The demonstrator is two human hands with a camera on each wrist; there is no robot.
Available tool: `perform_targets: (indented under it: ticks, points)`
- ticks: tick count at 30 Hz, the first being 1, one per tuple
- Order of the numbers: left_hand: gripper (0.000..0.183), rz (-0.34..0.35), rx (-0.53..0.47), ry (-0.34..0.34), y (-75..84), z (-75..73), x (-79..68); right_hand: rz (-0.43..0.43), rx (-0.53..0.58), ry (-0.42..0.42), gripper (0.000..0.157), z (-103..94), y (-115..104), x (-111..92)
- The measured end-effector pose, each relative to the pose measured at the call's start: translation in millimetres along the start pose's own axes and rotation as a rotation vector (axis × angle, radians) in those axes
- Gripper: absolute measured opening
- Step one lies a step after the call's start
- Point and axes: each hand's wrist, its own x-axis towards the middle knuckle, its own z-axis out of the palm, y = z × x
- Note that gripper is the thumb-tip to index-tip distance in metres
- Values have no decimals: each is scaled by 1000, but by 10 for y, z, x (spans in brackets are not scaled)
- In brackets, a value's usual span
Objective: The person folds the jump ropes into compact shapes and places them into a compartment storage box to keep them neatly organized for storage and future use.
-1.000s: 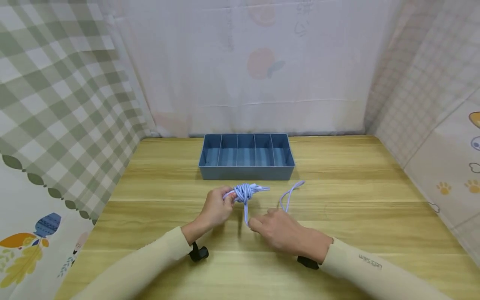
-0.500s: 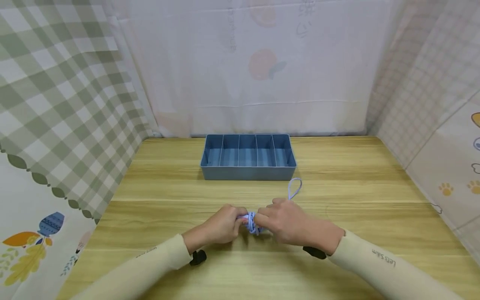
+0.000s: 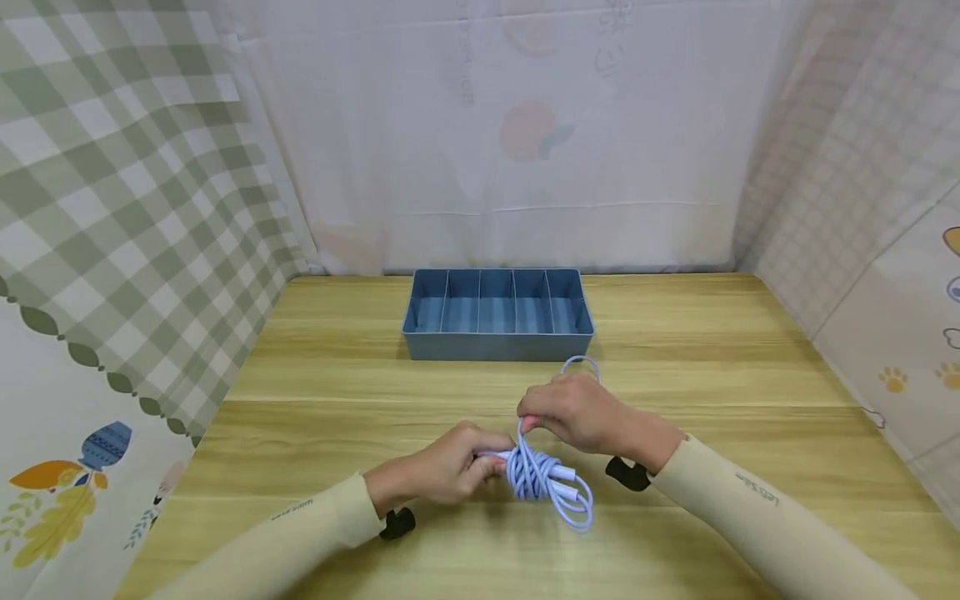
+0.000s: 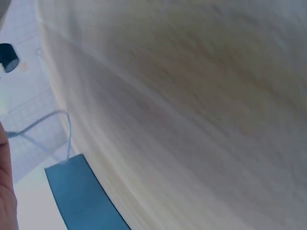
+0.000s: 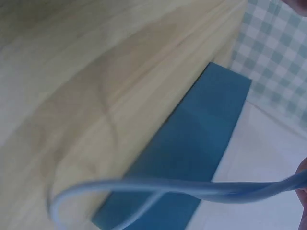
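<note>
Cord (image 3: 534, 480), lilac, round, perhaps plastic, should handle light and supple; hold its wraps (image 3: 527, 473). Left hand (image 3: 456, 462) pinches beside them, right hand (image 3: 576, 410) a strand (image 3: 521, 430).

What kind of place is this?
Probably a makeshift tabletop recording booth: a wood-grain table closed in by hung fabric, green-checked cloth on the left and a pale curtain behind, with one divided blue tray at the back.

Wood-grain tbl (image 3: 337, 375), blue 5-comp. tray (image 3: 498, 347) on it, twd back, approx. mid
</note>
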Motion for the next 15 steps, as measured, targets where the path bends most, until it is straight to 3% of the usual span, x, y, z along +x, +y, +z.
perform_targets:
  ticks: [4,8,11,15]
  points:
    - [24,-38,-155,112,7,-17,3,74,68,19,24,66,62,-105]
    - [22,-147,-342,215,8,0,10,191,111,-4,14,193,43,-233]
    - [22,-261,-418,308,6,23,20,255,59,7,21,285,-15,-306]
    - [24,-392,-412,472,0,24,71,264,-144,-44,15,335,-101,-308]
